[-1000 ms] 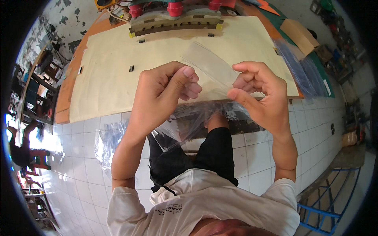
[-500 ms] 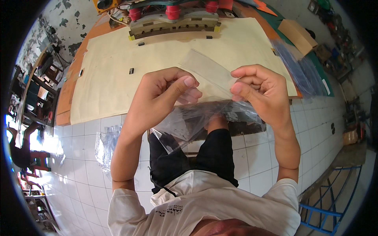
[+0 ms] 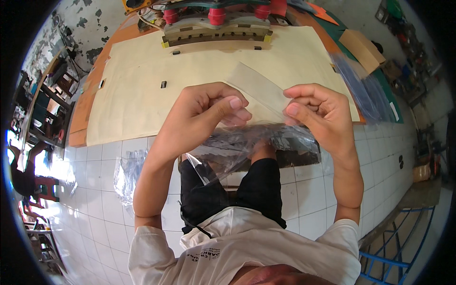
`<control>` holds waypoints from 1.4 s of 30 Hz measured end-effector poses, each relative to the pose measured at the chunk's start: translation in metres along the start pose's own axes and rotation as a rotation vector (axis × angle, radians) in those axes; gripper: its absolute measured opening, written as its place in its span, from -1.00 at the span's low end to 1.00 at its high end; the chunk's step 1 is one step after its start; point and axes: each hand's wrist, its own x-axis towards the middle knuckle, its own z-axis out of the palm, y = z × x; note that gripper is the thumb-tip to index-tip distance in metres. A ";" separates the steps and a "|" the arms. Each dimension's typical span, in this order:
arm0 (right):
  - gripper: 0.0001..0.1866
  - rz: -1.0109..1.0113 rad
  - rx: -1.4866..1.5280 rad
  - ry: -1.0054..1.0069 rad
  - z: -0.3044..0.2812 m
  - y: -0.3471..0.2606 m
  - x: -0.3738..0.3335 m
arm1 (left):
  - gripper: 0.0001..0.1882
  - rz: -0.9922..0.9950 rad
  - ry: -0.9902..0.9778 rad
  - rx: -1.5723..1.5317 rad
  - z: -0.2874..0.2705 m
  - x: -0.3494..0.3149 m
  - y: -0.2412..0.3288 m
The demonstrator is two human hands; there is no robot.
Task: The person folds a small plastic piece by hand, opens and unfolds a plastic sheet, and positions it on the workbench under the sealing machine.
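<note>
Evidently the clear bag [image 3: 259, 88] was the thing being worked: a flat, see-through sleeve held up between both hands, above the lap and in front of the paper-covered table [image 3: 142, 95]. The left hand [image 3: 199, 116] pinched its near edge, thumb pressed against curled fingers [image 3: 235, 102], while the right hand [image 3: 318, 114] gripped the opposite end, thumb and forefinger closed on the film. Held so, taut between the two grips, the bag's mouth looked ready to be rubbed apart, I judged. Just below the fingers a heap of more clear bags [image 3: 247, 142] lay across the knees, within easy reach. Beyond the fingertips, small dark pieces [image 3: 163, 84] sat scattered on the paper, and farther still a wooden jig with red knobs [image 3: 216, 16] stood at the table's far edge. Well off past the right knuckles lay a stack of bluish film [image 3: 361, 85]. Under the left elbow, another crumpled bag [image 3: 128, 171] rested on the white tile floor [image 3: 95, 199].
</note>
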 end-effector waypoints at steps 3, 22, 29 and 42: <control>-0.76 0.001 -0.014 -0.015 -0.002 0.000 0.000 | -0.76 -0.005 -0.006 0.020 0.000 0.000 0.002; -0.77 0.002 -0.054 -0.010 -0.002 0.003 -0.003 | -0.64 0.033 0.043 -0.033 0.005 0.007 0.011; -0.75 -0.031 -0.033 -0.017 -0.001 0.006 -0.006 | -0.63 0.024 0.065 -0.052 0.007 0.006 0.009; -0.75 -0.070 -0.061 -0.010 -0.001 0.009 -0.006 | -0.70 0.036 0.070 -0.069 0.007 0.007 0.002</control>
